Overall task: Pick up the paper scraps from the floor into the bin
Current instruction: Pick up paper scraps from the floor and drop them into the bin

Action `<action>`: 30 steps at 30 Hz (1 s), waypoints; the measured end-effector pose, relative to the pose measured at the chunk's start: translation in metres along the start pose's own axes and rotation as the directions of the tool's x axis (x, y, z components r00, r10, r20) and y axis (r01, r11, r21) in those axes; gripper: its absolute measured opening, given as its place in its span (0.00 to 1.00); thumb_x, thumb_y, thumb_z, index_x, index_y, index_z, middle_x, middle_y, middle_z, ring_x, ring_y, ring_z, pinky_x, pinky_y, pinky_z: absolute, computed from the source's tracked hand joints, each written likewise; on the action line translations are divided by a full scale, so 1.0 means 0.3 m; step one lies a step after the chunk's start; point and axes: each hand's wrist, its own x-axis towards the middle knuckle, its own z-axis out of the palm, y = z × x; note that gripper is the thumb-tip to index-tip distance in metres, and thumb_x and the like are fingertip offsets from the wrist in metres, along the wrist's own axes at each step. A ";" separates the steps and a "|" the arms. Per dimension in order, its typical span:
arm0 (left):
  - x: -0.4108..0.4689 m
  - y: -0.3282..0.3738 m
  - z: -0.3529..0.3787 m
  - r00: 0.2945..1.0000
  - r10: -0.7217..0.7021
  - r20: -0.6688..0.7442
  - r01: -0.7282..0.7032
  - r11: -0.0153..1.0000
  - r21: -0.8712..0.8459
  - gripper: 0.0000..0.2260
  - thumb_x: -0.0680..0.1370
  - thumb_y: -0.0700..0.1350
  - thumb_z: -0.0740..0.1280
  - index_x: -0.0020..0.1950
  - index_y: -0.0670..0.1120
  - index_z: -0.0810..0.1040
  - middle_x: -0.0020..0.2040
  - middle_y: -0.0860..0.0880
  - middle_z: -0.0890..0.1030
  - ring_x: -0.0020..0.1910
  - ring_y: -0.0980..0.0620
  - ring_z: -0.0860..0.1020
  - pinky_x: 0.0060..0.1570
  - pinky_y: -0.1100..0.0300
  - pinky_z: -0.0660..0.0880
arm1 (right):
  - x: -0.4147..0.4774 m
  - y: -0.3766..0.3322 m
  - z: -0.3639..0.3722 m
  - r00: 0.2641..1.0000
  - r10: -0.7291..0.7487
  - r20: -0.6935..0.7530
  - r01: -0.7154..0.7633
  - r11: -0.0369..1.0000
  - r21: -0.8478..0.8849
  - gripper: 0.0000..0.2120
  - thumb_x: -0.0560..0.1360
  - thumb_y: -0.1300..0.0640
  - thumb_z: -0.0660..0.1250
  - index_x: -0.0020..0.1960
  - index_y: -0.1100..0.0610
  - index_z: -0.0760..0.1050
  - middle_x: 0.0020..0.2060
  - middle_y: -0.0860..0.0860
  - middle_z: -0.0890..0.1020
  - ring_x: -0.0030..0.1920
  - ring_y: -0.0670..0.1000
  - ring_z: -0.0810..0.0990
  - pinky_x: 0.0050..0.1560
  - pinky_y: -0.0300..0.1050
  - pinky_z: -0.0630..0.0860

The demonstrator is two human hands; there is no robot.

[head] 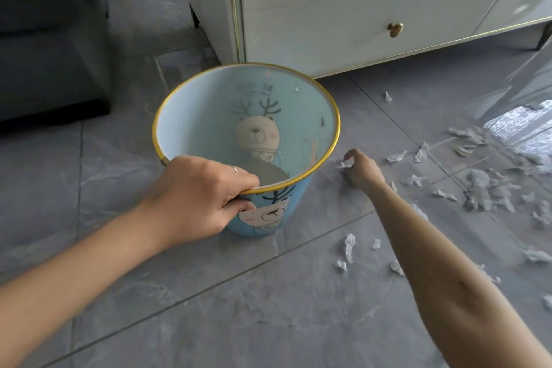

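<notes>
Our left hand (pixel 194 194) grips the blue bin (pixel 268 209) by its rim; our right hand (pixel 363 170) pinches a paper scrap (pixel 346 163) on the floor (pixel 209 308) just beside it — more scraps (pixel 478 188) lie scattered to the right.

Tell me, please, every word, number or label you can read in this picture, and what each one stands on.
On the bin, small dark print near the top of its far wall, above the bear drawing: too blurred to read.
No other text shows on the cabinet, floor or paper scraps.
</notes>
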 end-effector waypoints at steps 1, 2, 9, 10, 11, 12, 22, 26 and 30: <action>-0.001 0.000 0.000 1.000 0.002 -0.002 -0.002 1.000 0.001 0.11 0.70 0.54 0.60 0.34 0.48 0.74 0.27 0.53 0.73 0.25 0.51 0.72 0.23 0.65 0.55 | 0.005 -0.003 -0.002 1.000 -0.021 -0.004 0.021 0.999 -0.033 0.10 0.75 0.62 0.59 0.54 0.53 0.73 0.51 0.58 0.78 0.47 0.60 0.77 0.42 0.45 0.72; 0.000 0.002 0.000 1.000 0.002 -0.006 -0.002 1.000 0.001 0.11 0.70 0.54 0.60 0.34 0.48 0.74 0.27 0.53 0.73 0.24 0.51 0.72 0.22 0.64 0.56 | 0.006 -0.004 -0.006 0.998 -0.057 -0.010 0.056 0.996 -0.075 0.10 0.74 0.65 0.59 0.50 0.53 0.74 0.49 0.58 0.79 0.45 0.59 0.76 0.41 0.44 0.70; -0.002 0.008 -0.008 1.000 -0.014 -0.002 0.014 1.000 -0.017 0.12 0.69 0.54 0.59 0.33 0.49 0.74 0.27 0.54 0.74 0.25 0.50 0.74 0.24 0.67 0.53 | -0.100 0.014 -0.042 0.968 -0.188 0.164 0.207 0.973 -0.103 0.08 0.73 0.66 0.59 0.45 0.60 0.76 0.40 0.54 0.77 0.41 0.55 0.73 0.40 0.42 0.67; -0.002 0.009 -0.007 1.000 -0.014 -0.010 0.013 1.000 -0.013 0.12 0.69 0.55 0.59 0.33 0.49 0.74 0.27 0.54 0.74 0.25 0.50 0.74 0.25 0.68 0.52 | -0.134 0.025 -0.055 0.966 -0.193 0.170 0.203 0.978 -0.043 0.07 0.74 0.66 0.60 0.45 0.61 0.76 0.40 0.54 0.76 0.40 0.54 0.73 0.40 0.42 0.68; -0.003 0.008 -0.006 1.000 -0.014 -0.017 0.014 1.000 -0.012 0.12 0.69 0.55 0.59 0.33 0.49 0.75 0.27 0.54 0.75 0.25 0.50 0.74 0.26 0.69 0.51 | -0.173 0.035 -0.066 0.968 -0.197 0.155 0.195 0.980 0.030 0.06 0.74 0.66 0.60 0.44 0.61 0.76 0.39 0.53 0.76 0.38 0.53 0.73 0.40 0.41 0.69; -0.004 0.010 -0.008 1.000 -0.013 -0.019 0.013 1.000 -0.017 0.12 0.69 0.55 0.59 0.33 0.49 0.75 0.27 0.54 0.75 0.25 0.49 0.74 0.26 0.69 0.51 | -0.223 0.047 -0.076 0.971 -0.200 0.128 0.190 0.978 0.084 0.05 0.74 0.65 0.61 0.44 0.60 0.75 0.37 0.52 0.76 0.37 0.53 0.73 0.40 0.41 0.69; -0.005 0.020 -0.013 0.998 -0.004 -0.056 0.004 1.000 -0.002 0.08 0.66 0.50 0.69 0.35 0.47 0.76 0.26 0.53 0.74 0.23 0.49 0.73 0.29 0.71 0.51 | -0.475 0.164 -0.023 0.934 -0.336 0.120 0.348 0.932 -0.099 0.23 0.74 0.41 0.63 0.64 0.52 0.67 0.55 0.47 0.70 0.46 0.50 0.76 0.49 0.48 0.74; -0.007 0.022 -0.015 0.997 0.002 -0.076 -0.003 1.000 -0.013 0.07 0.66 0.50 0.69 0.35 0.47 0.76 0.26 0.53 0.75 0.23 0.49 0.73 0.29 0.71 0.52 | -0.517 0.201 0.064 0.854 -0.512 0.088 0.473 0.698 -0.538 0.43 0.67 0.23 0.45 0.63 0.55 0.68 0.50 0.54 0.76 0.46 0.56 0.79 0.43 0.48 0.75; -0.010 0.021 -0.012 0.998 -0.001 -0.067 0.000 1.000 -0.015 0.08 0.67 0.50 0.68 0.34 0.47 0.75 0.26 0.52 0.75 0.24 0.48 0.73 0.28 0.70 0.52 | -0.521 0.180 0.087 0.823 -0.568 -0.007 0.483 0.706 -0.517 0.23 0.72 0.36 0.54 0.47 0.55 0.71 0.36 0.51 0.77 0.28 0.53 0.79 0.23 0.41 0.67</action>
